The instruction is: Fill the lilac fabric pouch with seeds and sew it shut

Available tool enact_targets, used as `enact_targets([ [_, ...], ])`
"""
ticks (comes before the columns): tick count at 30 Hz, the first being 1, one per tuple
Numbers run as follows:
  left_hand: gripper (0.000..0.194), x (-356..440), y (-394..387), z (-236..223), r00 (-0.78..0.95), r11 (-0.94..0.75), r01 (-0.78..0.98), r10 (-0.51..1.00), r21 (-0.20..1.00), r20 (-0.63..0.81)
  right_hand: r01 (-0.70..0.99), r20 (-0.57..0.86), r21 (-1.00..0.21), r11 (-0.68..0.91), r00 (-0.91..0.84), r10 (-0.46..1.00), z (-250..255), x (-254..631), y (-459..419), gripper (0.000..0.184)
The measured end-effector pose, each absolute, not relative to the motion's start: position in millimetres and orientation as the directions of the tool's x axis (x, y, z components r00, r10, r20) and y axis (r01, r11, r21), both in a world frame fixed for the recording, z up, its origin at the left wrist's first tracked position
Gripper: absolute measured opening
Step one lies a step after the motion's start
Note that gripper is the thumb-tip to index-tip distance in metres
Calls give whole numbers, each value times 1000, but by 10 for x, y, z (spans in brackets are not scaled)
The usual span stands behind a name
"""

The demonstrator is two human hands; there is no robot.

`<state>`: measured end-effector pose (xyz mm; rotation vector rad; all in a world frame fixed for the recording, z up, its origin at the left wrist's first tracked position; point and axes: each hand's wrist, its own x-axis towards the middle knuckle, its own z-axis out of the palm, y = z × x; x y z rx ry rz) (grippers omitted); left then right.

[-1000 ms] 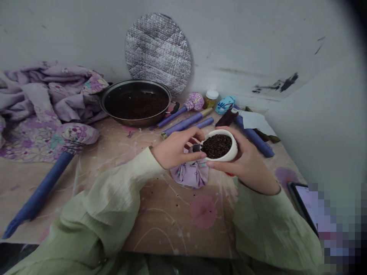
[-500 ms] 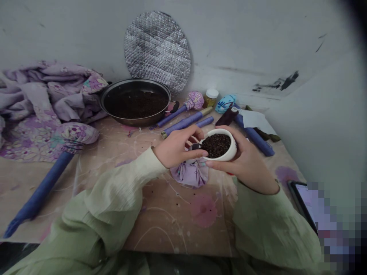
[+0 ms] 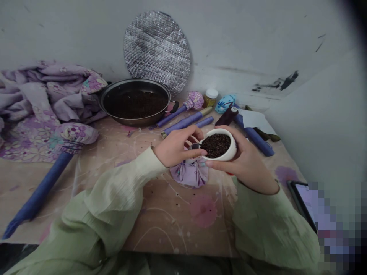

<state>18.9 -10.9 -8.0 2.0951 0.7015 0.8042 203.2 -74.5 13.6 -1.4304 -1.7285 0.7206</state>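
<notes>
A small white cup point(image 3: 229, 152) filled with dark roasted beans point(image 3: 215, 145) is held above the tabletop between my two hands. My right hand point(image 3: 241, 160) wraps its right side and underside. My left hand point(image 3: 177, 147) curls against the cup's left side, with a small dark object point(image 3: 195, 146) at its fingertips, partly hidden. A black pan point(image 3: 134, 118) with more dark beans point(image 3: 135, 103) stands at the back, beyond my left hand.
A floral purple cloth point(image 3: 43, 110) lies at left, and a cloth bundle point(image 3: 189, 173) sits below my hands. Purple-blue rods point(image 3: 186, 121) and a small jar point(image 3: 210, 98) lie at the back. A tablet point(image 3: 299, 202) lies at lower right; a wall bounds the right.
My hands and the cup have shifted slightly to the left. The beans remain in the cup.
</notes>
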Motion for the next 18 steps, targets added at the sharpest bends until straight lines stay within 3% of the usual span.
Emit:
enact_targets([
  [18, 25, 196, -94, -72, 648, -546, 226, 703, 806, 294, 542, 188, -818, 196, -71, 980, 141, 2037, -743, 69],
])
